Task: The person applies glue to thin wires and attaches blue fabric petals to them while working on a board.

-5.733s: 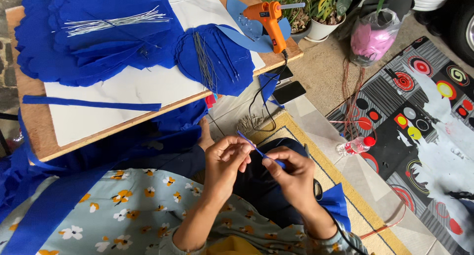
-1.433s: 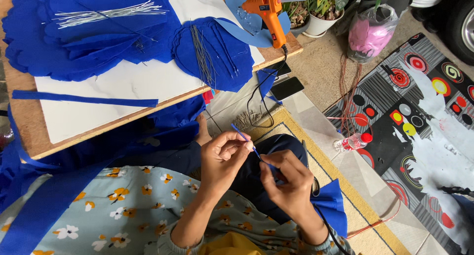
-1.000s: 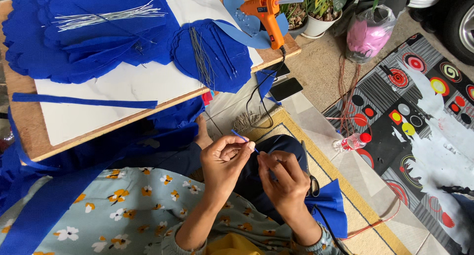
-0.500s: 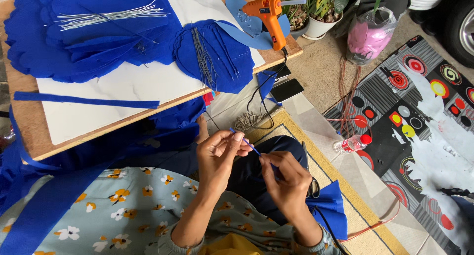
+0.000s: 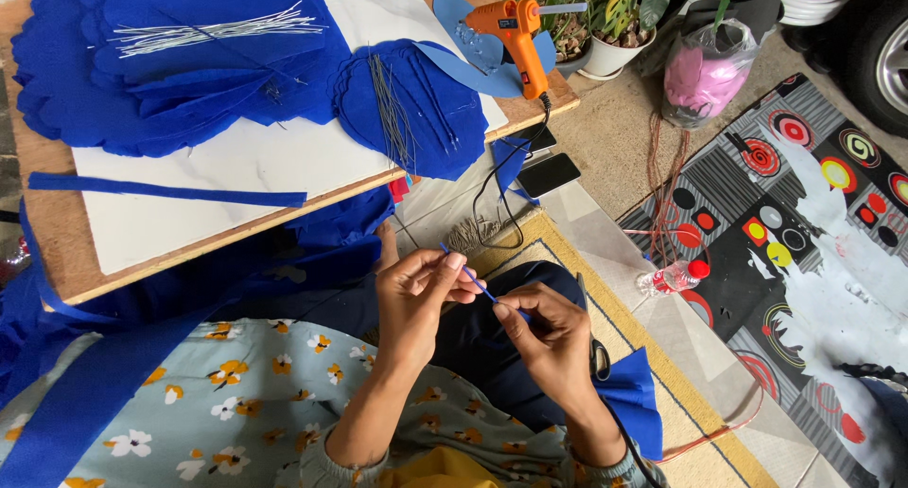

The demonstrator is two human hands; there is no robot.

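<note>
Hands: left hand [image 5: 416, 289], right hand [image 5: 549, 332] fingers pinch thin blue-wrapped wire [image 5: 482, 286].

Left hand [image 5: 421, 294], right hand [image 5: 546, 332] close together, fingers pinched, forearms bent inward.

From my remote seat I see soft, even daylight with no hard glare. The white board [image 5: 236, 166] on the table is bright but not burnt out. Shadows are weak; a darker zone lies under the table's near edge. The blue fabric [image 5: 189, 81] is very saturated, so its folds lose some detail. The hands look sharp, without motion blur. Toward the right corners the patterned mat [image 5: 804, 214] bends a little from the wide lens.
</note>
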